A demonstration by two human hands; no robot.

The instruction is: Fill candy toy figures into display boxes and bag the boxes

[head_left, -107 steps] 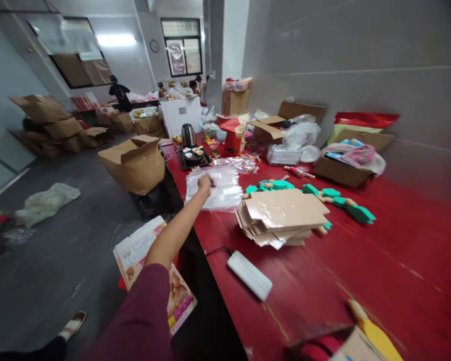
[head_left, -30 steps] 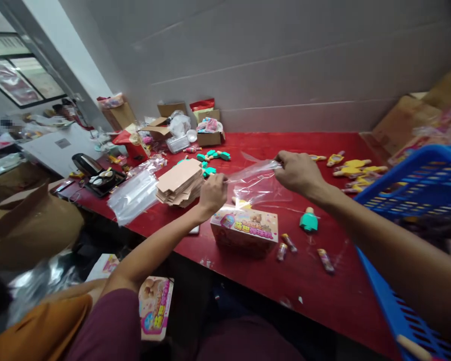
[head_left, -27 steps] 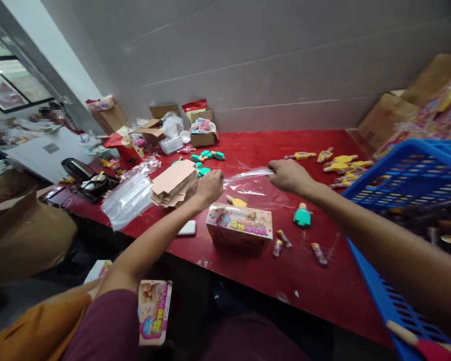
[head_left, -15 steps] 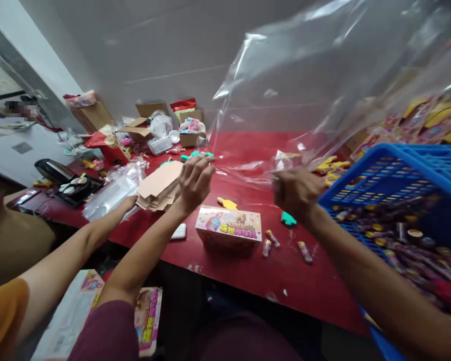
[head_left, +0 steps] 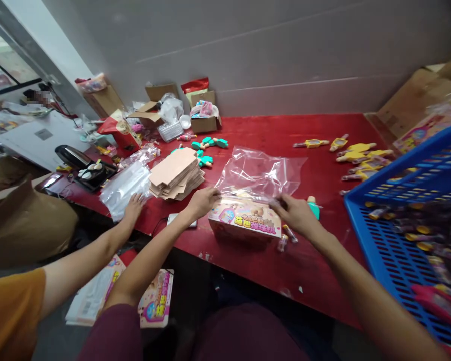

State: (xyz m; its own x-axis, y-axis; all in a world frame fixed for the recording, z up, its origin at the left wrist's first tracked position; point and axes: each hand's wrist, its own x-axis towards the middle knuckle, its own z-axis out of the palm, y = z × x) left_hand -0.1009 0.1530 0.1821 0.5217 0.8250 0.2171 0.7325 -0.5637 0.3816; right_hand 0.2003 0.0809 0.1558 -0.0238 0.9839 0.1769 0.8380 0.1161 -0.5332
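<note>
A clear plastic bag (head_left: pixel 261 173) lies spread behind and against the top of a printed cardboard box (head_left: pixel 246 220) on the red table. At the box's left end my left hand (head_left: pixel 204 201) is closed on the bag's near edge. My right hand (head_left: pixel 295 213) pinches the same edge at the box's right end. Two small tubes with yellow caps (head_left: pixel 286 237) lie by the right end of the box. A turquoise bottle-shaped piece (head_left: pixel 313 206) is just beyond my right hand.
Left of the box is a stack of flat cardboard pieces (head_left: pixel 178 173). A co-worker's hand (head_left: pixel 133 210) rests by clear plastic bags (head_left: pixel 126 185). A blue basket (head_left: pixel 357 215) of capped tubes stands at the right, near several yellow pieces (head_left: pixel 361 149). Open cartons (head_left: pixel 206 124) line the wall.
The plastic bag, raised and billowing before, has come down onto the table and the box's top. Both my hands have lowered with it to the box. The co-worker's hand now shows by the plastic bags.
</note>
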